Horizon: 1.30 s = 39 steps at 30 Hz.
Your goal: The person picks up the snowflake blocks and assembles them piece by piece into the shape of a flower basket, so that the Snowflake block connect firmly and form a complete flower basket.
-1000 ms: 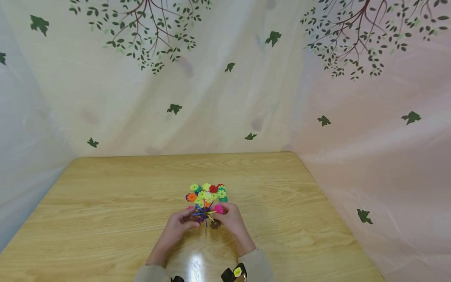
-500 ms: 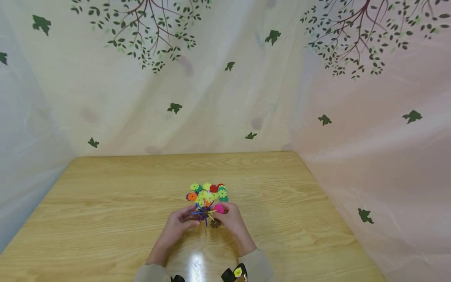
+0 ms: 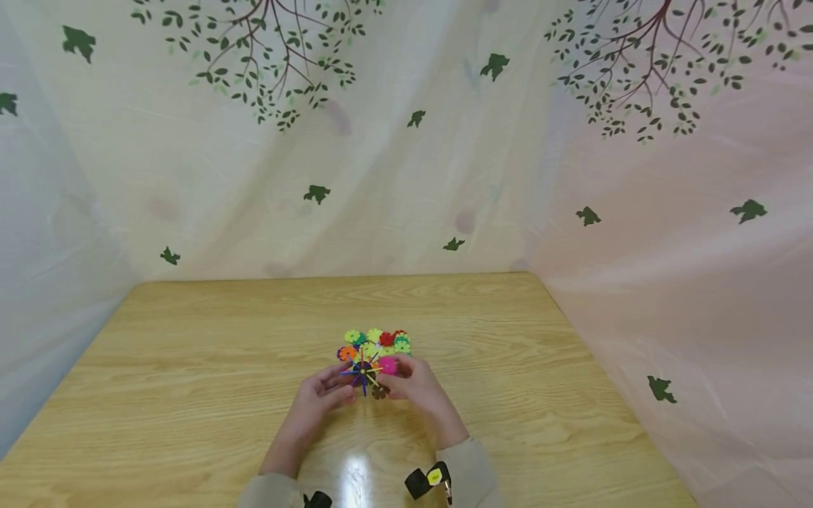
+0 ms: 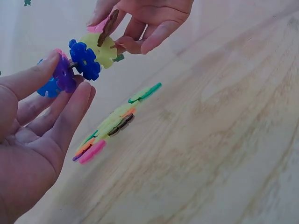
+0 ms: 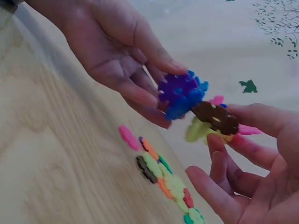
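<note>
In the head view, my two hands hold between them a cluster of interlocked snowflake discs (image 3: 363, 370). My left hand (image 3: 311, 402) pinches its left end, where a purple disc (image 4: 64, 74) and blue pieces sit between thumb and fingers. A dark blue disc (image 4: 86, 63) stands in the middle of the cluster. At the other end, my right hand (image 3: 420, 391) grips around a pink disc (image 3: 388, 365), next to a yellow disc (image 4: 102, 50) and a brown disc (image 5: 217, 117). Both wrist views show the cluster raised over the table, with fingertips covering parts of it.
Loose snowflake discs (image 3: 353, 336) in yellow, green, orange, red, pink and brown lie flat on the wooden table (image 3: 190, 374) just beyond the hands. A printed curtain (image 3: 381, 233) hangs behind the table's far edge and along both sides.
Both hands and the cluster have moved slightly up and to the left in the head view. The cluster is turned a little, and the grips look much the same.
</note>
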Tool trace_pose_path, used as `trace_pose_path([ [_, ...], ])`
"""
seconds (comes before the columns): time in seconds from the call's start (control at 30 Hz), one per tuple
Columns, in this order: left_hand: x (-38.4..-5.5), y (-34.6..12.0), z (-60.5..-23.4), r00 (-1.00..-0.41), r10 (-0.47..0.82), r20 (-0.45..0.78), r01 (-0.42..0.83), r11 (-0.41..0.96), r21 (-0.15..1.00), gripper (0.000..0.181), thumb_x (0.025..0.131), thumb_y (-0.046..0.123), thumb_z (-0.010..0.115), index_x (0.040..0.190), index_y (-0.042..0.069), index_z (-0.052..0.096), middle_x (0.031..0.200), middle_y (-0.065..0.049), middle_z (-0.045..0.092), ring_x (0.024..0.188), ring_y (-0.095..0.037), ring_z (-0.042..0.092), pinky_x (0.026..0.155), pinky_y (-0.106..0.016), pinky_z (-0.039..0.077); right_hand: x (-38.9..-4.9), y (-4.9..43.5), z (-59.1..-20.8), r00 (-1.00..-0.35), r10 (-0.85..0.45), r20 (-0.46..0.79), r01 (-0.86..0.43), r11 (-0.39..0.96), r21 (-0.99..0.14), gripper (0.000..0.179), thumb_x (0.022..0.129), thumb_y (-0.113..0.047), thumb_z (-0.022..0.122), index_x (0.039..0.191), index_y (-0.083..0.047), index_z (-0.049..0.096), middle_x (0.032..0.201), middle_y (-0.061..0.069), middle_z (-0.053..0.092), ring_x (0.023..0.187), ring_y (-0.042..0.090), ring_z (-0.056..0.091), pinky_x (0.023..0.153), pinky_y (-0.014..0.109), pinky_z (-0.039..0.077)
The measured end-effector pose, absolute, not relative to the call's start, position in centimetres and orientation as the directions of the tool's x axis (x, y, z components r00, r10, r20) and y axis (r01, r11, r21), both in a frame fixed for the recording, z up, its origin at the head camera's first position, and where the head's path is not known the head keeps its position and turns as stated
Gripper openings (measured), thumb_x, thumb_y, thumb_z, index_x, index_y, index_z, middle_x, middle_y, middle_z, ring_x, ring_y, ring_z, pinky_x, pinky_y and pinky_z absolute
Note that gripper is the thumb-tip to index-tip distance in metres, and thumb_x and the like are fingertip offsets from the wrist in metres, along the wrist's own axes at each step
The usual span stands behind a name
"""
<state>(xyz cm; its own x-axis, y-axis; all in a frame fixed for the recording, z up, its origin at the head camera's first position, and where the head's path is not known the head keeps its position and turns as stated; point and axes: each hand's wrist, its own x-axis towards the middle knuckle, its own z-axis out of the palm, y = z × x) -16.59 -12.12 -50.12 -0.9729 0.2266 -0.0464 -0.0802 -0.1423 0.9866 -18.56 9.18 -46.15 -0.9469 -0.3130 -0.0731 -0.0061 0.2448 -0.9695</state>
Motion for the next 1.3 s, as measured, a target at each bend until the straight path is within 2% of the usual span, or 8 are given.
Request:
trace_pose_path([
  [0.17, -16.7, -12.1, -50.1, -0.976, 0.192, -0.099, -0.134, -0.179, 0.975, 0.057, 0.09, -0.003, 0.059, 0.142, -0.009, 0.036, 0.131, -0.034, 0.052, 0.096, -0.013, 0.068, 0.09, -0.03, 0.057, -19.3, 10.2, -46.0, -0.939, -0.338, -0.062, -0.061, 0.34, -0.938, 0.041, 0.088, -0.019, 0.071, 0.124, -0.002, 0.061, 0.105, 0.016, 0.068, 0.085, 0.012, 0.063, 0.071, 0.031, 0.06],
  [0.43, -16.8, -12.0, -50.4, -0.981, 0.155, -0.119, -0.154, -0.236, 0.959, 0.055, 0.09, -0.007, 0.056, 0.142, -0.01, 0.036, 0.135, -0.035, 0.048, 0.102, -0.015, 0.066, 0.092, -0.029, 0.056, -21.0, 10.8, -46.2, -0.95, -0.307, -0.058, -0.102, 0.482, -0.87, 0.026, 0.089, -0.013, 0.068, 0.113, -0.002, 0.067, 0.1, 0.014, 0.069, 0.081, 0.014, 0.061, 0.065, 0.025, 0.056],
  [0.7, -16.9, -12.0, -50.7, -0.987, 0.104, -0.126, -0.152, -0.305, 0.94, 0.052, 0.094, -0.002, 0.053, 0.141, -0.012, 0.034, 0.122, -0.019, 0.061, 0.098, -0.012, 0.067, 0.092, -0.029, 0.056, -22.7, 10.9, -47.0, -0.963, -0.252, -0.091, -0.072, 0.57, -0.818, 0.025, 0.089, -0.009, 0.067, 0.113, -0.001, 0.067, 0.097, 0.016, 0.069, 0.073, 0.018, 0.062, 0.058, 0.024, 0.052],
  [0.9, -16.6, -12.6, -50.2, -0.984, 0.099, -0.145, -0.173, -0.413, 0.894, 0.053, 0.095, 0.004, 0.051, 0.141, -0.013, 0.031, 0.126, -0.016, 0.059, 0.102, -0.012, 0.066, 0.096, -0.03, 0.054, -24.2, 9.4, -48.0, -0.952, -0.26, -0.162, -0.032, 0.609, -0.793, 0.033, 0.087, -0.015, 0.071, 0.117, -0.004, 0.066, 0.098, 0.013, 0.068, 0.069, 0.012, 0.06, 0.057, 0.023, 0.055],
  [1.03, -16.6, -12.7, -50.1, -0.986, 0.097, -0.137, -0.166, -0.453, 0.876, 0.052, 0.096, 0.004, 0.048, 0.141, -0.015, 0.029, 0.119, -0.01, 0.062, 0.104, -0.013, 0.065, 0.096, -0.03, 0.054, -24.5, 8.1, -47.9, -0.962, -0.23, -0.149, -0.054, 0.694, -0.718, 0.036, 0.084, -0.016, 0.075, 0.117, -0.005, 0.065, 0.094, 0.01, 0.067, 0.06, 0.012, 0.058, 0.056, 0.023, 0.051],
  [1.13, -16.6, -12.8, -50.1, -0.987, 0.094, -0.129, -0.159, -0.477, 0.864, 0.049, 0.096, 0.004, 0.047, 0.139, -0.015, 0.033, 0.11, -0.002, 0.064, 0.103, -0.014, 0.065, 0.095, -0.03, 0.055, -24.5, 7.4, -47.8, -0.972, -0.206, -0.111, -0.088, 0.76, -0.644, 0.034, 0.081, -0.017, 0.077, 0.111, -0.006, 0.067, 0.094, 0.008, 0.068, 0.07, 0.016, 0.061, 0.064, 0.029, 0.052],
  [1.23, -16.4, -12.9, -50.0, -0.988, 0.094, -0.125, -0.155, -0.484, 0.861, 0.036, 0.098, 0.007, 0.047, 0.131, -0.007, 0.047, 0.107, 0.0, 0.067, 0.101, -0.014, 0.065, 0.092, -0.03, 0.056, -24.7, 7.0, -48.1, -0.979, -0.191, -0.073, -0.118, 0.817, -0.564, 0.028, 0.079, -0.017, 0.08, 0.104, -0.01, 0.069, 0.095, 0.006, 0.069, 0.083, 0.018, 0.061, 0.069, 0.032, 0.052],
  [1.3, -16.3, -13.0, -50.0, -0.987, 0.105, -0.122, -0.157, -0.484, 0.861, 0.025, 0.1, 0.01, 0.046, 0.122, 0.002, 0.055, 0.105, 0.002, 0.067, 0.098, -0.014, 0.064, 0.089, -0.029, 0.056, -24.7, 6.8, -48.2, -0.98, -0.191, -0.048, -0.138, 0.84, -0.524, 0.023, 0.077, -0.015, 0.08, 0.097, -0.012, 0.07, 0.092, 0.004, 0.068, 0.082, 0.018, 0.061, 0.066, 0.032, 0.051],
])
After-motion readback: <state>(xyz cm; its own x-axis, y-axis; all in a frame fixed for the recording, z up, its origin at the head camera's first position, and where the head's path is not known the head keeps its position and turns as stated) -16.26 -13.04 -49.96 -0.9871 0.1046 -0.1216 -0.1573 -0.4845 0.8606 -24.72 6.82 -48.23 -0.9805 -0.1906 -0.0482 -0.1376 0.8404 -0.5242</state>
